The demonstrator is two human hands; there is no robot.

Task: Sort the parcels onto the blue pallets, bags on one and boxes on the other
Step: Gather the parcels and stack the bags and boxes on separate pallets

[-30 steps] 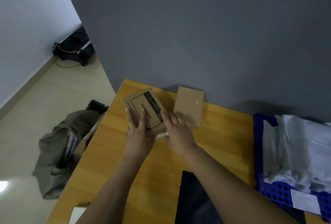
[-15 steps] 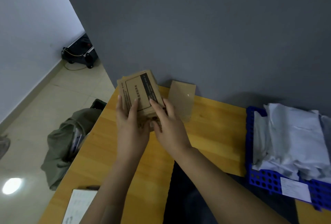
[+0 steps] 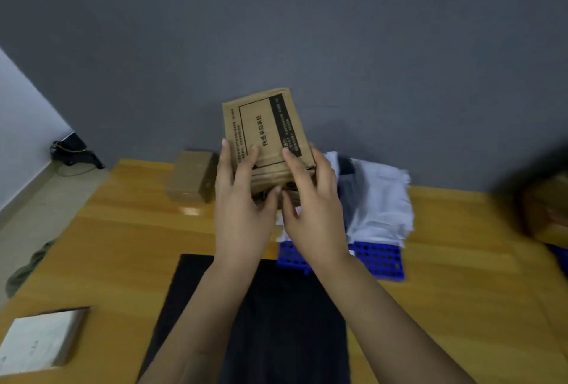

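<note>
Printed box (image 3: pixel 266 137) held up off the table (image 3: pixel 123 245), both hands on it.
Left hand (image 3: pixel 242 208) and right hand (image 3: pixel 313 214) pinch the box's near end: fingers laid fairly straight on the printed top face, thumbs tucked beneath, tips nearly meeting. Box tilted, far end raised against the grey wall. Plain box (image 3: pixel 192 180) sits on the table to its left. Pale bags (image 3: pixel 378 199) heaped on the blue pallet (image 3: pixel 378 257) to the right.
</note>
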